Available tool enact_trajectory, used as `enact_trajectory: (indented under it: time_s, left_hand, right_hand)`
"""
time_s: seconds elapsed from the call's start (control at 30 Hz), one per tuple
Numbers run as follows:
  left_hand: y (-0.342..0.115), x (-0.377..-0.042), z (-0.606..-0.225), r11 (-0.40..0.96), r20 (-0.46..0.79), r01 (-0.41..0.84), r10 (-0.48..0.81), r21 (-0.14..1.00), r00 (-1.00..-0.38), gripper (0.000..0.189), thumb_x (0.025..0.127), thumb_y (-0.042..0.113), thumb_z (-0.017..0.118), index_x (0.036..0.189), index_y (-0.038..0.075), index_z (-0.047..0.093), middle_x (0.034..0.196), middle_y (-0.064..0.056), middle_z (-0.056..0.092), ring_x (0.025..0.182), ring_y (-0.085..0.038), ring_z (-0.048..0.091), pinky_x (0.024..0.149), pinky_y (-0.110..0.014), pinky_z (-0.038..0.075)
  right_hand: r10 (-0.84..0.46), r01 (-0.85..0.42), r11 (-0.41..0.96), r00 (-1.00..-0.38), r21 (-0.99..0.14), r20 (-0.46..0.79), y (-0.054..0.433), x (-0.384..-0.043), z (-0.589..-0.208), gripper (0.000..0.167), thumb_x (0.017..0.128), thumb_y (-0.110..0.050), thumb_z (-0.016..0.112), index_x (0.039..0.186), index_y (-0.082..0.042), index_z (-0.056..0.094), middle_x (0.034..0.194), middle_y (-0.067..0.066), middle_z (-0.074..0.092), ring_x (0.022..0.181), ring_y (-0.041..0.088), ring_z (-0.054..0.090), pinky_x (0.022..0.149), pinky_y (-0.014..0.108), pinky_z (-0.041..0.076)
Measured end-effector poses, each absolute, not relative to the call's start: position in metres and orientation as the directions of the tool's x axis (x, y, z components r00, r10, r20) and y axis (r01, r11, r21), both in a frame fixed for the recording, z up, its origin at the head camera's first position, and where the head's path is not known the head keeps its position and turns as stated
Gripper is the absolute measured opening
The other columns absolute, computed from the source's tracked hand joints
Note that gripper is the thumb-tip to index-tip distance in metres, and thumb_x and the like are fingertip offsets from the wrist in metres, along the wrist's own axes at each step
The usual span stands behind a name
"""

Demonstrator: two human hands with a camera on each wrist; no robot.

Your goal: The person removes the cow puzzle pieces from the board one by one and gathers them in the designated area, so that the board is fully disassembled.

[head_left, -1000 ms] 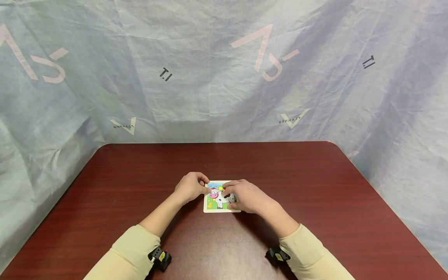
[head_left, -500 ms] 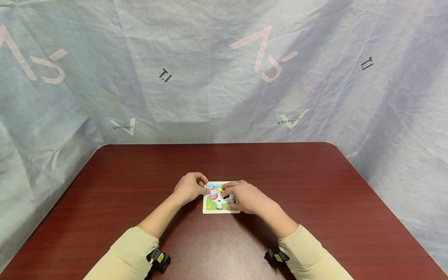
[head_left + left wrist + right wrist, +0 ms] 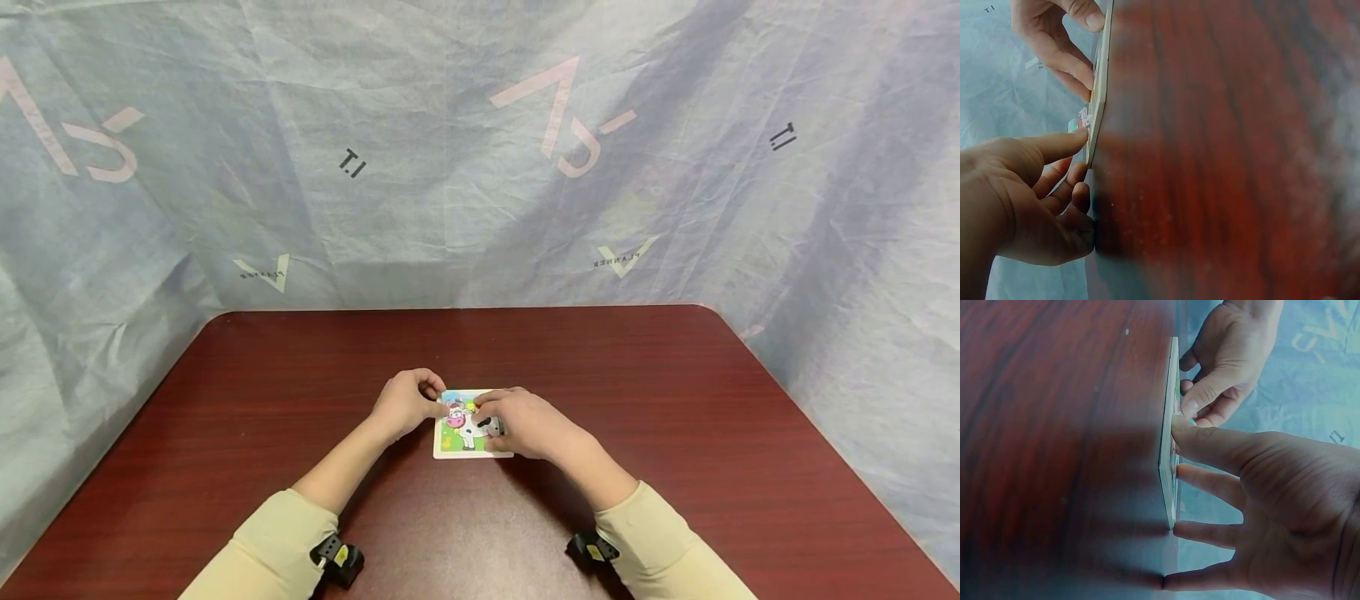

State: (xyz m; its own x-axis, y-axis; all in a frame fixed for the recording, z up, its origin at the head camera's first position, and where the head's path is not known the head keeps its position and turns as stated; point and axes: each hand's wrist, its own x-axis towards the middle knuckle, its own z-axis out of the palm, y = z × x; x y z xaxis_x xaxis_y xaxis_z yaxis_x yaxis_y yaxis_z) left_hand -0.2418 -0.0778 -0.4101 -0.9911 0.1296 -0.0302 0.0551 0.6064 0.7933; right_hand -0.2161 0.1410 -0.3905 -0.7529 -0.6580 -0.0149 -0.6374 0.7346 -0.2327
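Head view: hands (image 3: 405,404) angle inward onto cow board (image 3: 467,432).

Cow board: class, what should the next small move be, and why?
Probably press down the raised piece with the left thumb: in the left wrist view it seems to stick up above the board. The left hand has its thumb right there, and the right hand touches the board, which may help steady it.

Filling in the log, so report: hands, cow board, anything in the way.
Left hand holding left edge of cow board. Right hand spread over its right side, touching. Board on tabletop; nothing but the hands covering it.
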Motion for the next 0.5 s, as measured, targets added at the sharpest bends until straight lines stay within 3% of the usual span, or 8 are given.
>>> enact_trajectory:
  time_s: [0.5]
  left_hand:
    - [-0.0779, -0.2415, -0.4108, 0.506, -0.022, 0.043, 0.122, 0.861, -0.992, 0.016, 0.083, 0.000, 0.080, 0.095, 0.006, 0.070, 0.081, -0.003, 0.064, 0.077, -0.018, 0.057, 0.065, -0.029, 0.044]
  right_hand:
    - [-0.661, -0.643, 0.733, -0.750, -0.220, -0.011, 0.1417, -0.2166, -0.3911, 0.035, 0.087, -0.019, 0.082, 0.120, -0.011, 0.073, 0.139, 0.009, 0.060, 0.126, 0.035, 0.055, 0.103, 0.046, 0.043]
